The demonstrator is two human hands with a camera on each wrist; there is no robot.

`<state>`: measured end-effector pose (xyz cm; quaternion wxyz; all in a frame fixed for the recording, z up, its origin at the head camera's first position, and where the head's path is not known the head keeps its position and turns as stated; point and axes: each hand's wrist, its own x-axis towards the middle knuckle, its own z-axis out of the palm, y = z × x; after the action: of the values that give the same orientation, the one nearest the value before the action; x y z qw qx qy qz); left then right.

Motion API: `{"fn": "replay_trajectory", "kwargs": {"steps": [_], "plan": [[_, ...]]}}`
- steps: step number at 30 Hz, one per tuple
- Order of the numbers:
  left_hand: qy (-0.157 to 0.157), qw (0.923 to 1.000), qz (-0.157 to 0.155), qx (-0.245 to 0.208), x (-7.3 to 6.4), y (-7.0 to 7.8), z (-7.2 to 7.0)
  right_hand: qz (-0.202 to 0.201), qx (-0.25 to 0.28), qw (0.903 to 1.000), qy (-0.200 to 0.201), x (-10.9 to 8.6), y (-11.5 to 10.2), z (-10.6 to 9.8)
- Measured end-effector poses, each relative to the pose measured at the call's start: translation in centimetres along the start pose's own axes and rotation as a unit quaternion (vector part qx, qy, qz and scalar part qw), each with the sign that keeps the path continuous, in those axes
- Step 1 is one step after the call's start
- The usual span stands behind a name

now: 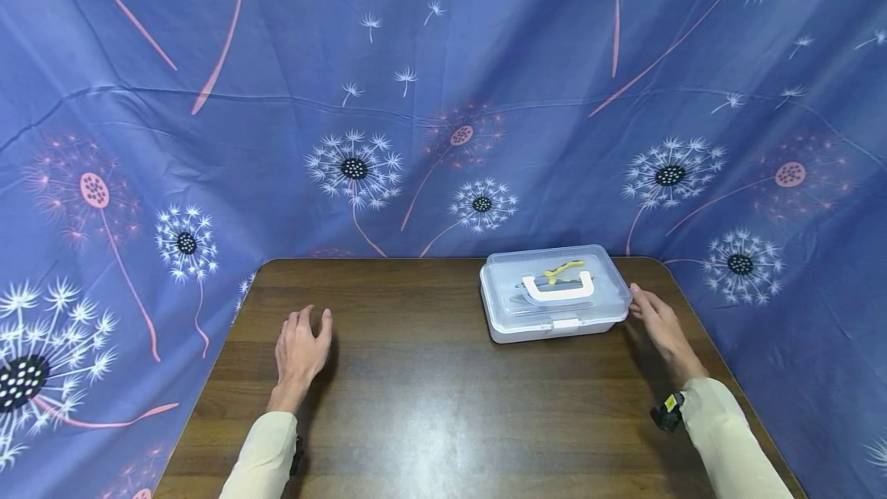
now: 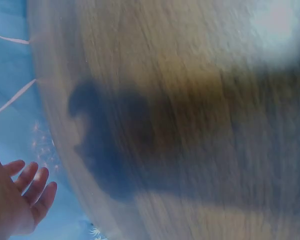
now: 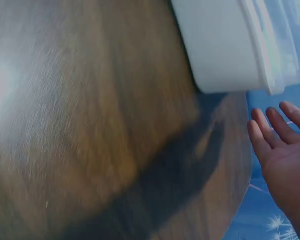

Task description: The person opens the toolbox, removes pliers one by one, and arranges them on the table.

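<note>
A white plastic box (image 1: pixel 533 333) with a clear lid and a white carry handle (image 1: pixel 558 288) stands at the back right of the table. Through the lid show a yellow item (image 1: pixel 564 271) and some dark ones. My right hand (image 1: pixel 658 326) is at the box's right end, fingertips close to its edge, fingers relaxed. In the right wrist view the fingers of that hand (image 3: pixel 282 145) lie extended just beside the box's corner (image 3: pixel 225 55). Over the left part of the table hovers my left hand (image 1: pixel 302 349), holding nothing, its fingers loosely bent.
The brown wooden table (image 1: pixel 416 383) reaches back to a blue cloth (image 1: pixel 416 98) with dandelion prints, which also hangs along both sides. A dark wrist device (image 1: pixel 667 412) sits at the right sleeve. Light glares off the front middle of the tabletop.
</note>
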<state>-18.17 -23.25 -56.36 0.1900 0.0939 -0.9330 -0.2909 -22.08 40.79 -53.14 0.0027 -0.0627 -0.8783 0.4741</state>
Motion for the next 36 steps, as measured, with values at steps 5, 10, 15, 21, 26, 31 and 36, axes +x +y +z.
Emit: {"fn": "replay_trajectory", "kwargs": {"steps": [5, 10, 15, 21, 26, 31, 36], "plan": [[-0.007, 0.9996, -0.019, -0.019, -0.1, 0.6, 0.4, 0.015, 0.069, 0.9964, -0.047, 0.6, -0.8, 0.6], [-0.018, 0.9977, -0.040, -0.051, -0.2, 1.3, 0.7, 0.035, 0.056, 0.9959, -0.061, 0.7, -1.5, 1.1], [-0.018, 0.9953, -0.053, -0.079, -0.3, 2.0, 1.1, 0.055, 0.046, 0.9955, -0.063, 0.5, -1.9, 1.3], [-0.004, 0.9936, -0.064, -0.093, -0.1, 2.6, 1.7, 0.055, 0.033, 0.9965, -0.055, 0.3, -2.4, 2.1], [-0.008, 0.9912, -0.077, -0.107, 0.1, 3.2, 2.1, 0.056, 0.057, 0.9955, -0.051, 0.2, -2.9, 3.0], [0.003, 0.9882, -0.083, -0.129, 0.2, 3.9, 2.6, 0.061, 0.073, 0.9935, -0.061, 0.0, -3.4, 4.1], [0.018, 0.9827, -0.088, -0.162, 0.2, 4.5, 3.3, 0.052, 0.105, 0.9907, -0.068, 0.0, -3.8, 5.2]]}}
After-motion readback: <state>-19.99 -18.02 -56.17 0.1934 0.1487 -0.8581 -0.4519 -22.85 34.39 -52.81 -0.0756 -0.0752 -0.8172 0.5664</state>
